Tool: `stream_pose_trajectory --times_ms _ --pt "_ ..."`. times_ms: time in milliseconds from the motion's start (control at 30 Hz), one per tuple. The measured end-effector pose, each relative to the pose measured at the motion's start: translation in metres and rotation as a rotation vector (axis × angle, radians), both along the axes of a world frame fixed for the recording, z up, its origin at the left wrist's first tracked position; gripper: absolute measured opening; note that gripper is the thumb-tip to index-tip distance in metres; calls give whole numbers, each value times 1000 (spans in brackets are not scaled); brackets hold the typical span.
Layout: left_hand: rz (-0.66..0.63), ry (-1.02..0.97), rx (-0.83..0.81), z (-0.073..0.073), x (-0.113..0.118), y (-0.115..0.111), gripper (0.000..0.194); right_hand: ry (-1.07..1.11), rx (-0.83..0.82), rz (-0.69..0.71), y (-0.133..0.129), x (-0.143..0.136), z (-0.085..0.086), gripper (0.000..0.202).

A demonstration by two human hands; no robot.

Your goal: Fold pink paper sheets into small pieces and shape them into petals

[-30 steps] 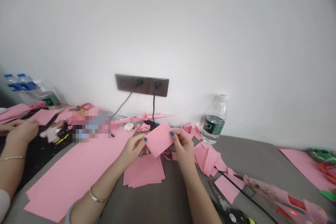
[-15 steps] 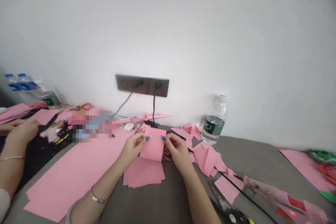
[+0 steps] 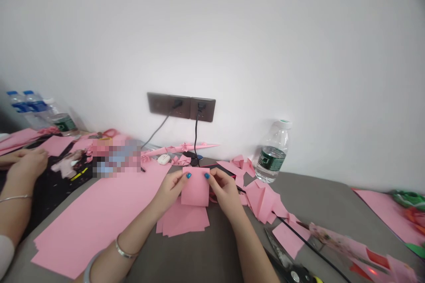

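Observation:
Between my two hands a small pink paper square (image 3: 195, 190) is held up by its top corners. My left hand (image 3: 172, 188) pinches the upper left corner, thumb in front. At the upper right corner, my right hand (image 3: 225, 185) pinches in the same way. Just below and behind the square lies a stack of pink paper squares (image 3: 186, 221) on the grey table (image 3: 186, 261). Left of my left forearm, large pink sheets (image 3: 89, 216) lie spread. Folded pink paper pieces (image 3: 262, 199) sit to the right of my right hand.
A water bottle (image 3: 272, 154) stands by the wall. Scissors (image 3: 285, 261) and a lit glue gun (image 3: 358, 247) with a black cord lie at right. Another person's hands (image 3: 29, 163) work at far left. A plugged cable (image 3: 195, 132) hangs from the wall socket (image 3: 202, 109).
The top of the paper square has come down slightly and the sheet hangs straighter. Both hands keep their pinch on its corners.

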State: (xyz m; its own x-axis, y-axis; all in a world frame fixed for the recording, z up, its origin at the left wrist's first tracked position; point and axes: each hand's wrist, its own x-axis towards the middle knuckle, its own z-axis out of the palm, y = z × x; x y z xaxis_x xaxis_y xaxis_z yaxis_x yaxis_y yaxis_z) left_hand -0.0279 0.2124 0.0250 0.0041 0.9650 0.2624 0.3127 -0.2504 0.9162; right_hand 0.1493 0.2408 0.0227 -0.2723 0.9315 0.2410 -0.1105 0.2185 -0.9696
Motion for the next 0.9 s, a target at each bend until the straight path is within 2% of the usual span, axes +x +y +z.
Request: stream_pose_trajectory --times_ms 300,700,900 --pt "-31 54 5 2 2 -4 42 46 -90 26 -2 -1 1 37" --pt "4 67 -3 4 3 -5 43 20 -12 2 -2 0 3 32" --pt "1 58 -4 3 2 -6 42 14 -28 10 -1 1 1 35"
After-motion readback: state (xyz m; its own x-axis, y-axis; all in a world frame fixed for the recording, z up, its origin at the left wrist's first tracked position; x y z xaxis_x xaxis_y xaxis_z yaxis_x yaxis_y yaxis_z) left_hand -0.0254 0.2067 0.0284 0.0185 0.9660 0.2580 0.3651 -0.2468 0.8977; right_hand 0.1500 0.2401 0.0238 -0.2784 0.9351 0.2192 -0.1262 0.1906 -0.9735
